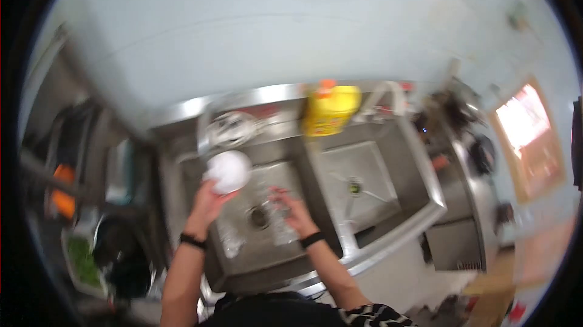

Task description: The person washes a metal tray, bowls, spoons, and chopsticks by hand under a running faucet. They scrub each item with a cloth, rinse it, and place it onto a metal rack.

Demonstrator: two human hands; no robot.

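Note:
In the head view, my left hand [209, 202] grips the lower edge of a round white bowl [229, 171], held over the left basin [255, 251] of a steel double sink. The bowl overlaps the back left of that basin. To its right, my right hand [294, 210] hovers above the same basin near the drain [259, 217], fingers apart and slightly blurred, with nothing visible in them. Clear, shiny patches, perhaps water or suds, lie on the basin floor on both sides of the drain. Each wrist wears a dark band.
On the sink's back ledge stands a yellow jug [331, 111] with an orange cap. A pale bundle [234, 128] lies behind the left basin. The right basin [364, 169] holds a few thin items. Green vegetables [85, 260] sit in a container at the far left.

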